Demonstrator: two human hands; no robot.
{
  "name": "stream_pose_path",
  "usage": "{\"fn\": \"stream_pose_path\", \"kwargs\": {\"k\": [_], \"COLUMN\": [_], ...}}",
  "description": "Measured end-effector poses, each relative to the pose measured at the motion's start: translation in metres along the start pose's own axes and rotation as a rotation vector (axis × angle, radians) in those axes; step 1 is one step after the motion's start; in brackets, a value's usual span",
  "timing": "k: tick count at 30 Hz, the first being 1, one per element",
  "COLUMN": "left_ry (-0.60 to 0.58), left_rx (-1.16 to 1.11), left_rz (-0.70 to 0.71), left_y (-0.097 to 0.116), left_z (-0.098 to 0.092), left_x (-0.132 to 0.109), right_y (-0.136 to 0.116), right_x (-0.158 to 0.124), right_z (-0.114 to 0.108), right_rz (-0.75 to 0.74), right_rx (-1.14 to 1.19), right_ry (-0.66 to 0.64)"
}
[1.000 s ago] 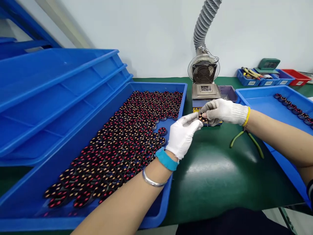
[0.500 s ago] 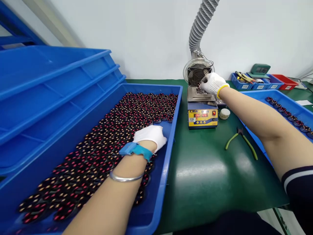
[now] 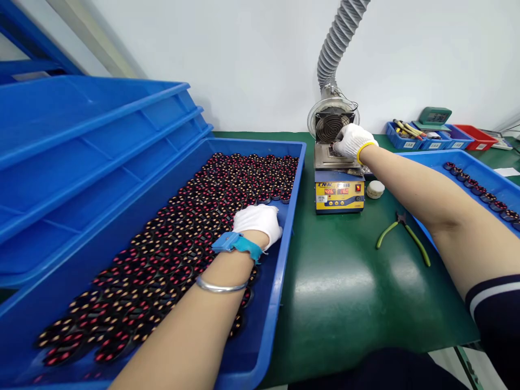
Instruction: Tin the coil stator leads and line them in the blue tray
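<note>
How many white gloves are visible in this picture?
2: one on the left hand, within the large blue tray; one on the right hand, above the yellow-fronted machine. None seems hidden.

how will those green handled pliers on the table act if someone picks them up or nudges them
The pliers lie flat with their handles spread, so they seem unlikely to roll or tip. Squeezed, the spread handles would probably swing together. The tabletop looks glossy, so a nudge might make them slide.
</note>
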State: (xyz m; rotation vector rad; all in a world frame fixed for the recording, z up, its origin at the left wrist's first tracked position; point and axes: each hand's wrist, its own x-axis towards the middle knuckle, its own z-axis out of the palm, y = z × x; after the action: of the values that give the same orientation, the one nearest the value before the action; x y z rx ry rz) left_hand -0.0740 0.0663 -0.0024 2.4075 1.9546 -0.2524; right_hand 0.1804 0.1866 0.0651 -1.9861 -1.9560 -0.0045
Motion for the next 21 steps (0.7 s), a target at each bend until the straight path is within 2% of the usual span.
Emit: {"fn": "stream_pose_path", "kwargs": {"k": [4,10,14,18,21], "left_ry": [0.034,0.009,0.004,0.009,0.080], "left_rx": [0.008,0.004,-0.021,-0.059,-0.234], "left_rz": [0.009,-0.035,-0.016,-0.002,-0.018], "left_y": [-0.001,-0.004,-0.005,-0.009,-0.013], "left_z": [0.002,0.001,0.001,0.008,0.009], "left_x": [0.000,0.004,0.004,0.010,0.015], "right_y": [0.002,0.001,0.002,0.015,0.040], "right_x": [0.003,0.001,-0.002,-0.019,-0.051], "right_z": [-0.004,-0.003,-0.008,-0.031,-0.054], "right_rz": [-0.007,-0.002,0.009,0.038,0.088], "right_rx": [0.017,0.042,0.108,0.430,0.722], "right_ry": [0.020,0.000,0.019,-0.038,-0.080]}}
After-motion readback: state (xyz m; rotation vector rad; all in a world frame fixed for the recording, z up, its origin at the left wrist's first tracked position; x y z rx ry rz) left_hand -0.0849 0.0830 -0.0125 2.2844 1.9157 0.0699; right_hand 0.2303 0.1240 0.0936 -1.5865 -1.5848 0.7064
